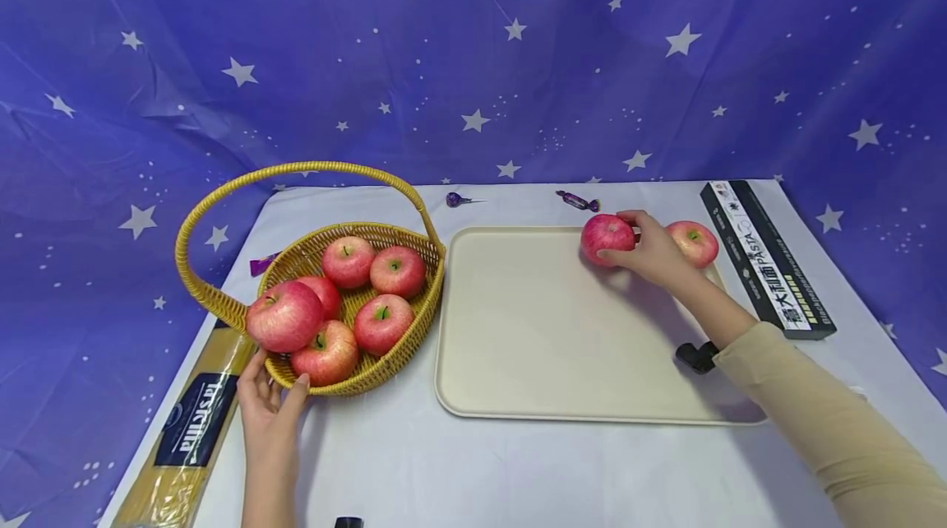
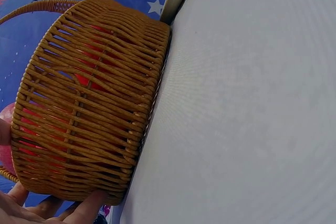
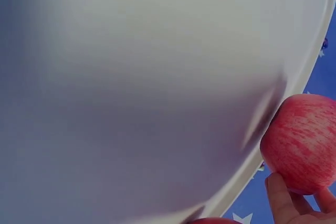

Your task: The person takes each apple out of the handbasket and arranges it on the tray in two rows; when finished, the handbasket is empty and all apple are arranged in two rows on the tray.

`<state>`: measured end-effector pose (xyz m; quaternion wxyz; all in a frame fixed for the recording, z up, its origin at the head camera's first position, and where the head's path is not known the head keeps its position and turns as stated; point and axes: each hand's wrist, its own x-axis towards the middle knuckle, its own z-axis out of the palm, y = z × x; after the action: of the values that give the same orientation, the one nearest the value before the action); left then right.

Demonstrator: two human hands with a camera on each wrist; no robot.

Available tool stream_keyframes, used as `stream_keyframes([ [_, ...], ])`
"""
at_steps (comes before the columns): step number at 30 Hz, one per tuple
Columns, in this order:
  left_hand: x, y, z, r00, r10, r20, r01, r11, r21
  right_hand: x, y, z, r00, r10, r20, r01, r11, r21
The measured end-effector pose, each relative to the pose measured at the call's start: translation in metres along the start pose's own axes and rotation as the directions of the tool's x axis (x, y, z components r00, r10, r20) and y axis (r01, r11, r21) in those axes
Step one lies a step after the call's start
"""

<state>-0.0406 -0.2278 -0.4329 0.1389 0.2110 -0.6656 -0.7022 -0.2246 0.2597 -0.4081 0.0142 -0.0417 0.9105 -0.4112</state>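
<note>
My left hand [image 1: 270,413] grips the near left rim of a yellow wicker basket [image 1: 416,351], thumb at the rim and fingers against its outer side. Several red apples lie inside the basket; one large apple [image 1: 285,316] sits highest, by the left foot of the handle. Over the far right part of a beige tray [image 1: 518,322], my right hand [image 1: 651,252] holds a red apple [image 3: 303,142] between thumb and fingers. Just right of that hand, a second apple [image 1: 694,243] rests at the tray's far right corner.
A black pasta box [image 1: 765,257] lies along the tray's right side. Left of the basket is a pack of spaghetti [image 1: 196,421]. Behind the tray lie a lollipop [image 1: 457,200] and a wrapped candy [image 1: 579,201]; another purple wrapper [image 1: 262,264] shows behind the basket.
</note>
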Motion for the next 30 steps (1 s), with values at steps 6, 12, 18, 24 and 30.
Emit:
stream_keyframes([
  [6, 0.000, -0.001, 0.000, 1.000, 0.005, 0.002, -0.005, 1.000, -0.017, 0.000, 0.000, 0.005, 1.000, 0.007, 0.029, -0.006, 1.000, -0.017],
  [12, 0.000, -0.002, -0.001, 1.000, 0.025, 0.003, -0.025, 1.000, -0.002, -0.002, -0.002, 0.005, 0.998, 0.017, 0.063, -0.015, 0.999, -0.031],
  [18, 0.000, -0.003, 0.000, 0.999, 0.047, 0.010, -0.047, 0.999, -0.006, -0.003, -0.009, 0.002, 1.000, -0.029, 0.002, 0.029, 1.000, 0.008],
  [24, 0.000, -0.002, 0.000, 0.999, 0.044, 0.010, -0.044, 0.999, -0.009, -0.003, -0.033, 0.004, 0.978, -0.168, -0.126, 0.160, 0.984, -0.073],
  [30, 0.000, -0.002, 0.000, 0.999, 0.031, 0.005, -0.031, 1.000, 0.002, -0.011, -0.072, 0.034, 0.949, -0.299, -0.098, 0.301, 0.954, 0.000],
])
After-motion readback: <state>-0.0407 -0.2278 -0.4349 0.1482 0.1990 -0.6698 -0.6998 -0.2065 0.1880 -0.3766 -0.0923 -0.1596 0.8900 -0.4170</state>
